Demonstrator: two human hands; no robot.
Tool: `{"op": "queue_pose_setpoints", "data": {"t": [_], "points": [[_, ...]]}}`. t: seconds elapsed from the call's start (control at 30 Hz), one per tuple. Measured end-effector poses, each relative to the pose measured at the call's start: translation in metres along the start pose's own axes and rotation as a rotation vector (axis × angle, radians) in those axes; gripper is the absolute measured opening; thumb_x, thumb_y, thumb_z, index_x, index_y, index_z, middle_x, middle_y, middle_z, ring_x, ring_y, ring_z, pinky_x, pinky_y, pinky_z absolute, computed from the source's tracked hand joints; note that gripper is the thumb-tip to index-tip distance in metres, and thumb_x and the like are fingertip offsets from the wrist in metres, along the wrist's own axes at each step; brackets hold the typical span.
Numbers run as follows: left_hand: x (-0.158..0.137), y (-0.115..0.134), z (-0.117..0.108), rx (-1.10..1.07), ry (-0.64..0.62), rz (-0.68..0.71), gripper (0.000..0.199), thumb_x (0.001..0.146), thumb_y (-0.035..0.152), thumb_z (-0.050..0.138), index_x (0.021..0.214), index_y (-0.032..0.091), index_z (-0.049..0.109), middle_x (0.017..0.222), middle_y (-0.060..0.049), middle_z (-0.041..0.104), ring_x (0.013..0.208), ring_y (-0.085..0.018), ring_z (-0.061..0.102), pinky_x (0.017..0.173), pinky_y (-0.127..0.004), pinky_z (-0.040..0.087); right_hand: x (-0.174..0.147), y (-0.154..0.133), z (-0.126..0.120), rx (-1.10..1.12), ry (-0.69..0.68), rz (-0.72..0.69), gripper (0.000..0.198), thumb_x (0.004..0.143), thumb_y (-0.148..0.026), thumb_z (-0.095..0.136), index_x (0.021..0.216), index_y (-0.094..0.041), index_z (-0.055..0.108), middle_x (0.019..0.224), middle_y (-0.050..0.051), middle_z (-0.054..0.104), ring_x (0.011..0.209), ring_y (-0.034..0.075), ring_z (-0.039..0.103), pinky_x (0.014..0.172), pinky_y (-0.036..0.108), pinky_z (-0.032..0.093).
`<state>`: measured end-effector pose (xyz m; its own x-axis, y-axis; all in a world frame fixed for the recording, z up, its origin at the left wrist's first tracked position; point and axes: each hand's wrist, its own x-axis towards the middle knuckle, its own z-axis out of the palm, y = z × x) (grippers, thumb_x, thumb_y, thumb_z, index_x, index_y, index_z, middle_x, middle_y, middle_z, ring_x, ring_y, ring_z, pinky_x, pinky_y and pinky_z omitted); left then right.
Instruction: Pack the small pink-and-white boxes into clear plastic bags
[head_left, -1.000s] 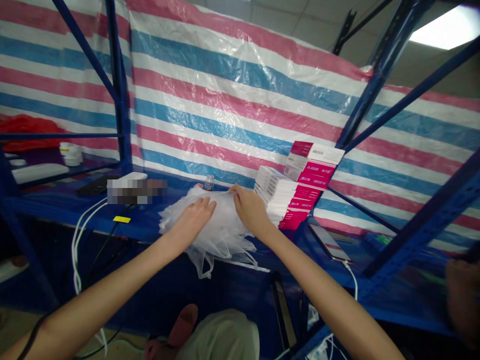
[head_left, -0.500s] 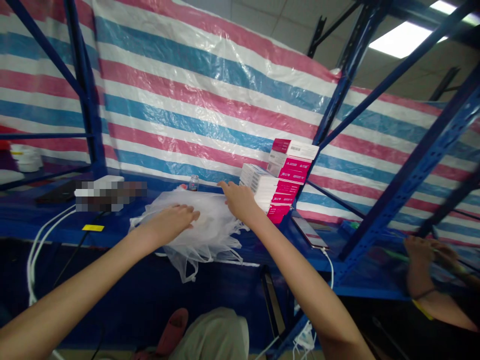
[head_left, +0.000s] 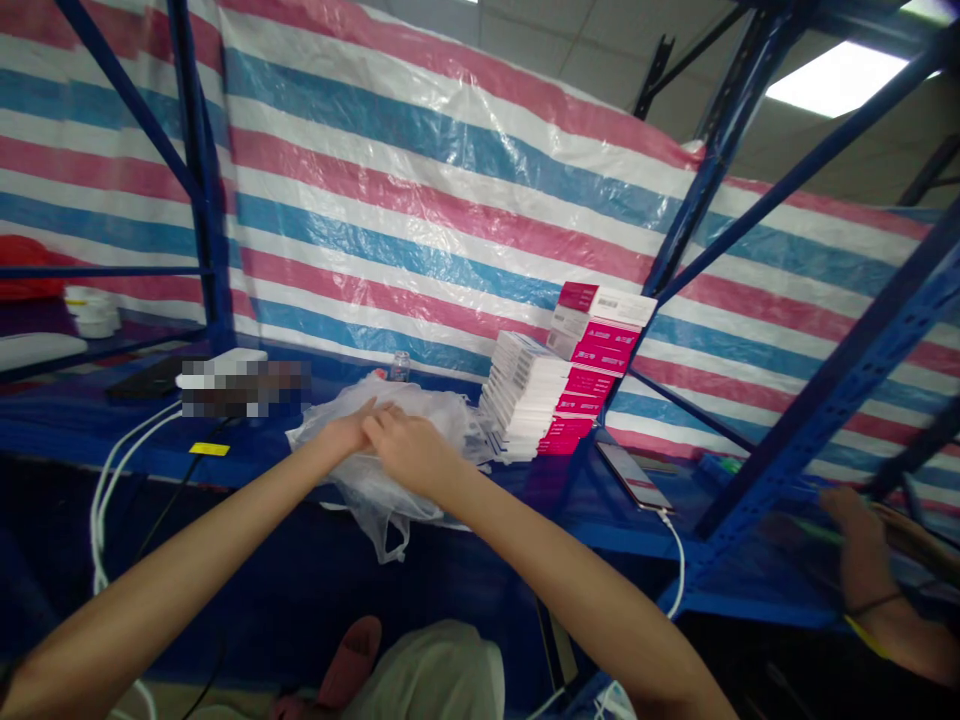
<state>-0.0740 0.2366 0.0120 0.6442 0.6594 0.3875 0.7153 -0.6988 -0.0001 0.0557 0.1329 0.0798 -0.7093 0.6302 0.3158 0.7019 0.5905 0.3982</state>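
Observation:
A heap of white sheer mesh drawstring bags (head_left: pixel 442 410) lies on the blue shelf, with folds and strings hanging over its front edge. My left hand (head_left: pixel 351 434) rests on the heap, its fingers largely covered by my other hand. Over it reaches my right hand (head_left: pixel 412 452), fingers slightly apart and touching the left one. I make out nothing held in the right hand. Just behind the heap stands a small clear jar (head_left: pixel 400 366).
Right of the bags are stacked white boxes (head_left: pixel 521 395) and pink boxes (head_left: pixel 592 375). A phone (head_left: pixel 634 477) charges on a white cable. Blue rack posts (head_left: pixel 686 190) frame the shelf. Another person's hand (head_left: pixel 851 515) is at far right.
Both hands were apart over the bags; my right hand has moved left and down onto the left one. The bag heap looks more bunched. The camera view has shifted slightly.

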Motion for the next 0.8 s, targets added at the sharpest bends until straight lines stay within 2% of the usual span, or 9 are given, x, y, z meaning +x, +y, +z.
{"op": "queue_pose_setpoints", "data": {"t": [0.07, 0.13, 0.2, 0.33, 0.47, 0.53, 0.63, 0.73, 0.8], "points": [[0.001, 0.005, -0.012, -0.033, -0.128, 0.046, 0.028, 0.072, 0.013, 0.058, 0.099, 0.018, 0.061, 0.108, -0.006, 0.064, 0.104, -0.02, 0.055, 0.094, -0.03, 0.036, 0.002, 0.009, 0.016, 0.047, -0.1, 0.169, 0.029, 0.088, -0.015, 0.034, 0.113, -0.011, 0.048, 0.109, 0.011, 0.058, 0.097, 0.018, 0.055, 0.077, 0.027, 0.046], [-0.001, 0.009, -0.029, -0.086, -0.251, 0.126, 0.032, 0.074, 0.011, 0.057, 0.105, 0.017, 0.058, 0.114, -0.008, 0.061, 0.106, -0.018, 0.055, 0.093, -0.028, 0.037, 0.002, 0.027, 0.029, 0.039, -0.19, 0.257, 0.03, 0.086, -0.014, 0.039, 0.114, -0.01, 0.049, 0.108, 0.014, 0.059, 0.099, 0.02, 0.056, 0.079, 0.03, 0.046], [-0.007, 0.013, -0.045, -0.102, -0.266, 0.165, 0.037, 0.075, 0.006, 0.056, 0.11, 0.016, 0.054, 0.12, -0.01, 0.056, 0.11, -0.018, 0.052, 0.094, -0.027, 0.037, 0.0, 0.046, 0.038, -0.014, -0.273, 0.295, 0.037, 0.082, -0.013, 0.046, 0.119, -0.012, 0.047, 0.111, 0.017, 0.058, 0.104, 0.024, 0.055, 0.083, 0.038, 0.044], [-0.019, 0.016, -0.069, 0.108, -0.183, 0.099, 0.054, 0.063, 0.001, 0.069, 0.112, 0.018, 0.054, 0.123, -0.014, 0.051, 0.114, -0.027, 0.049, 0.096, -0.038, 0.035, -0.008, 0.067, 0.038, -0.061, -0.376, 0.301, 0.04, 0.079, -0.013, 0.051, 0.118, -0.014, 0.051, 0.105, 0.017, 0.061, 0.096, 0.028, 0.06, 0.083, 0.046, 0.043], [-0.025, 0.023, -0.089, 0.286, -0.263, -0.047, 0.07, 0.048, 0.007, 0.081, 0.112, 0.019, 0.056, 0.116, -0.016, 0.056, 0.109, -0.035, 0.05, 0.091, -0.048, 0.038, -0.008, 0.077, 0.022, -0.005, -0.437, 0.201, 0.04, 0.08, -0.017, 0.053, 0.119, -0.024, 0.051, 0.1, 0.009, 0.065, 0.092, 0.022, 0.062, 0.084, 0.038, 0.043], [-0.027, 0.032, -0.099, 0.331, -0.311, -0.085, 0.056, 0.054, 0.017, 0.08, 0.106, 0.017, 0.06, 0.108, -0.016, 0.06, 0.104, -0.035, 0.054, 0.086, -0.047, 0.04, -0.004, 0.083, 0.015, 0.101, -0.462, 0.113, 0.044, 0.076, -0.023, 0.06, 0.12, -0.027, 0.051, 0.105, 0.006, 0.064, 0.096, 0.02, 0.061, 0.084, 0.032, 0.044], [-0.029, 0.049, -0.104, 0.37, -0.328, -0.114, 0.014, 0.078, 0.016, 0.06, 0.088, 0.01, 0.066, 0.088, -0.018, 0.066, 0.085, -0.031, 0.062, 0.075, -0.042, 0.045, 0.001, 0.087, 0.013, 0.285, -0.383, 0.006, 0.048, 0.073, -0.024, 0.065, 0.119, -0.023, 0.051, 0.117, 0.006, 0.059, 0.105, 0.019, 0.056, 0.086, 0.028, 0.043], [-0.024, 0.061, -0.093, 0.376, -0.288, -0.094, 0.021, 0.082, 0.003, 0.045, 0.083, 0.007, 0.065, 0.079, -0.016, 0.066, 0.077, -0.025, 0.064, 0.068, -0.035, 0.046, 0.004, 0.078, 0.018, 0.352, -0.266, 0.051, 0.03, 0.081, -0.025, 0.057, 0.109, -0.017, 0.055, 0.111, 0.008, 0.061, 0.101, 0.018, 0.057, 0.084, 0.027, 0.044], [-0.018, 0.059, -0.079, 0.385, -0.242, -0.018, 0.019, 0.08, 0.004, 0.051, 0.095, 0.008, 0.063, 0.093, -0.017, 0.065, 0.089, -0.025, 0.061, 0.074, -0.034, 0.046, 0.002, 0.067, 0.024, 0.28, -0.261, 0.141, 0.024, 0.086, -0.031, 0.049, 0.102, -0.015, 0.058, 0.102, 0.011, 0.064, 0.095, 0.02, 0.059, 0.081, 0.03, 0.045]]}}
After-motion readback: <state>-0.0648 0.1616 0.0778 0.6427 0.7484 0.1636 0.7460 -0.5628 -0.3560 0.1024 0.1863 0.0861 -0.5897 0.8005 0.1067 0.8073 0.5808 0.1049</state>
